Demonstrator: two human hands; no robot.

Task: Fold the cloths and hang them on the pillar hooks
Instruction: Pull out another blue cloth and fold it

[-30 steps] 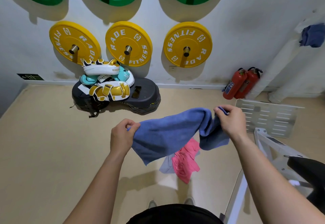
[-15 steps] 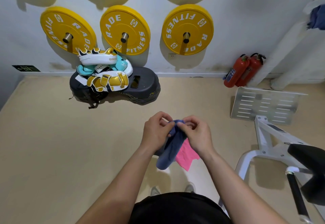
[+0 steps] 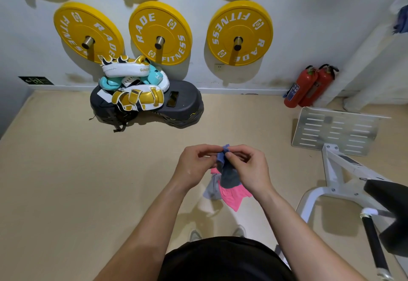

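Observation:
A blue cloth (image 3: 228,173) hangs folded in half between my two hands, which meet at its top corners. My left hand (image 3: 194,166) and my right hand (image 3: 248,168) both pinch that top edge, fingertips almost touching. Below the hands a pink cloth (image 3: 233,195) and a grey cloth (image 3: 212,189) lie on the beige floor. Another blue cloth (image 3: 400,21) hangs on the white pillar (image 3: 371,60) at the far right edge.
Yellow weight plates (image 3: 160,33) hang on the wall. Boxing pads (image 3: 132,84) are piled on a black step (image 3: 183,106) below them. Two red fire extinguishers (image 3: 309,86) stand by the pillar. A white gym machine with a metal footplate (image 3: 335,130) fills the right side.
A second ago the blue cloth was spread wide between my hands. I brought my hands together, folding it in half, and now it hangs down from the joined corners. The camera tilted down slightly.

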